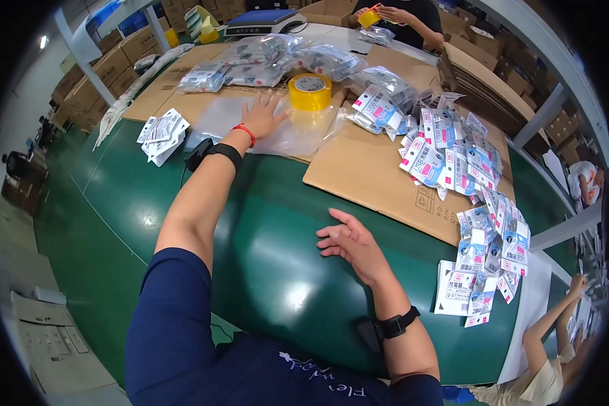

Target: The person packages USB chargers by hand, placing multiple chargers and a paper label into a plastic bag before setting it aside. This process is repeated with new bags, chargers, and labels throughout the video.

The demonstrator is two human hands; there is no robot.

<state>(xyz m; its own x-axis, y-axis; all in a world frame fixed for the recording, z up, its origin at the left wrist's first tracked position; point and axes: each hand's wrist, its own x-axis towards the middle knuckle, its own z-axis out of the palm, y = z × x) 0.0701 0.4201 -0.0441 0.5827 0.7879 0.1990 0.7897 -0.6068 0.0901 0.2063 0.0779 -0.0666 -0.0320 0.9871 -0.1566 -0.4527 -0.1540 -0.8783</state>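
Observation:
My left hand reaches out with its fingers spread and lies on a stack of clear plastic bags, holding nothing. Just right of its fingertips a roll of yellow packing tape rests on its side. My right hand hovers over the bare green tabletop, fingers apart around nothing. To its right are a heap of small packaged chargers on flat cardboard and another group of packaged chargers nearer the table's right edge.
Filled clear bags are piled on the far cardboard. White paper labels lie at the left, and a label stack at the right. Across the table a person handles yellow tape beside a scale. Metal posts rise at the sides.

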